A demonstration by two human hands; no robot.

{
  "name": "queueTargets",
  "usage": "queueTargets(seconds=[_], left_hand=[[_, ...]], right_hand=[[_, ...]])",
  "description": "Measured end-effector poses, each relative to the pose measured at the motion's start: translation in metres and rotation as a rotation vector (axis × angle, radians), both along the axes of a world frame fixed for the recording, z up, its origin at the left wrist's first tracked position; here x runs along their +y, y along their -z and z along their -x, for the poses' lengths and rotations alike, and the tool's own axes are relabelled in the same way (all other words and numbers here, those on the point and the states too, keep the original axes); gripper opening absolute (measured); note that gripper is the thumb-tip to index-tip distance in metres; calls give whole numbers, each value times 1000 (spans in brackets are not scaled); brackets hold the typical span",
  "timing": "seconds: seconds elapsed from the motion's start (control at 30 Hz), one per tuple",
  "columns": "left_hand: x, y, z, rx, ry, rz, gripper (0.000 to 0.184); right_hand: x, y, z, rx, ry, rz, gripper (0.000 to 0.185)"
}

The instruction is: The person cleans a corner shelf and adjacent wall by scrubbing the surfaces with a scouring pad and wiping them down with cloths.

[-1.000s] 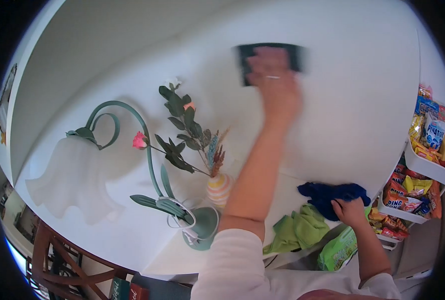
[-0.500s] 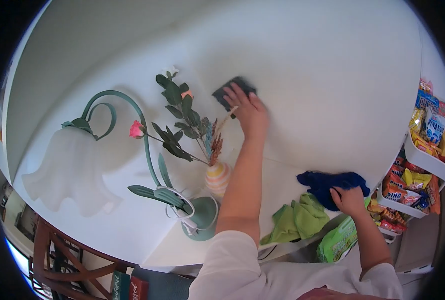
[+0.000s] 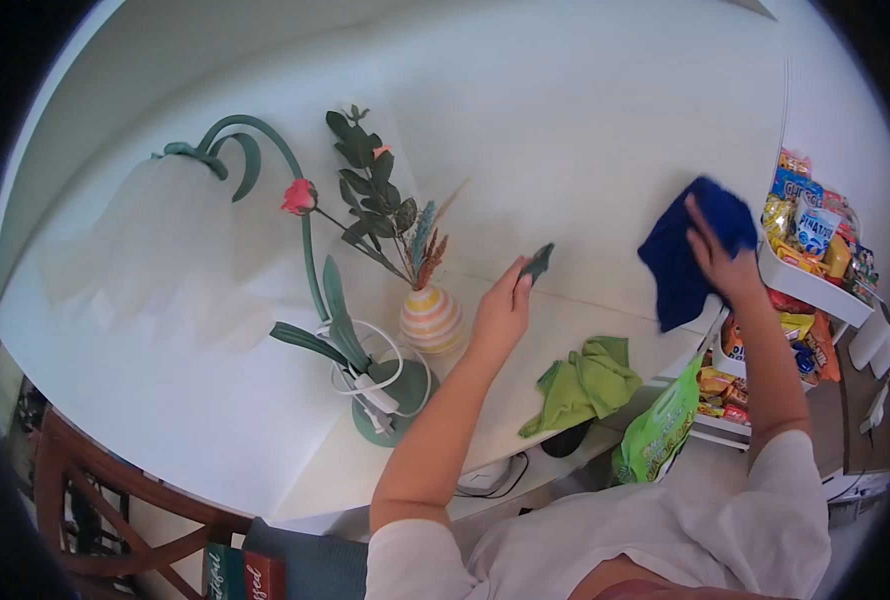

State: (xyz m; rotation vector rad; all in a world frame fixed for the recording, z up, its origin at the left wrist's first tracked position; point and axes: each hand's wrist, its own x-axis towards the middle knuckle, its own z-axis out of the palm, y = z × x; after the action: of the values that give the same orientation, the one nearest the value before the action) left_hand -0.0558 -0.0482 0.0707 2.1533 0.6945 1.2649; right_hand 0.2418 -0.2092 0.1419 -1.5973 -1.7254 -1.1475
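My left hand (image 3: 502, 312) pinches a small dark green cloth (image 3: 539, 262), held up to the right of the striped vase (image 3: 432, 320). With fingers spread over it, my right hand (image 3: 729, 268) holds a blue cloth (image 3: 673, 262) against the white surface near its right edge. A crumpled green cloth (image 3: 587, 385) lies on the white tabletop (image 3: 485, 400) between my arms. The vase holds leaves and dried flowers (image 3: 375, 195).
A flower-shaped lamp (image 3: 165, 240) with a green base and white cord stands at the left. At the right are white bins (image 3: 815, 283) of snack packets. A green bag (image 3: 660, 430) is below the table edge, and a wooden chair (image 3: 130, 490) is at bottom left.
My left hand has come down off the white surface with the dark cloth, which now looks narrower. My right hand has lifted the blue cloth up from the tabletop. The view has shifted.
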Motion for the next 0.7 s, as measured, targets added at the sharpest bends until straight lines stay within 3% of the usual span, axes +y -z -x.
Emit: queueTargets(seconds=[0.03,0.1,0.17,0.23,0.27,0.3,0.43,0.47,0.53,0.57,0.63,0.67,0.7], left_hand=[[-5,4,11,51,-22,47,34],[-14,13,29,153,-75,143,35],[-21,25,42,220,-122,162,36],[-22,27,47,199,-122,156,35],[-24,25,48,148,-99,146,34],[-26,23,48,96,-75,135,33],[-22,27,48,1,-64,-7,29],[-21,30,47,1,-69,-23,28],[-18,34,47,-20,-78,-71,27],[-18,34,47,-41,-80,-101,27],[-19,37,46,-65,-78,-128,27],[-19,36,46,-67,-78,-134,27],[-18,36,47,-69,-80,-141,27]], right_hand=[[8,-12,-9,21,12,-106,55],[6,-64,4,-266,211,-261,58],[15,-104,7,-297,304,-241,57],[42,-145,12,-27,426,-286,56],[46,-162,10,-91,378,-339,56],[56,-163,14,-161,580,-327,55],[145,-175,41,71,426,-82,57],[182,-162,38,195,3,-148,58],[207,-140,68,119,-187,-205,57],[193,-120,106,-77,48,-195,57],[197,-57,141,-17,-112,-12,53],[221,-6,136,-84,15,292,47],[212,23,144,-407,43,599,48]])
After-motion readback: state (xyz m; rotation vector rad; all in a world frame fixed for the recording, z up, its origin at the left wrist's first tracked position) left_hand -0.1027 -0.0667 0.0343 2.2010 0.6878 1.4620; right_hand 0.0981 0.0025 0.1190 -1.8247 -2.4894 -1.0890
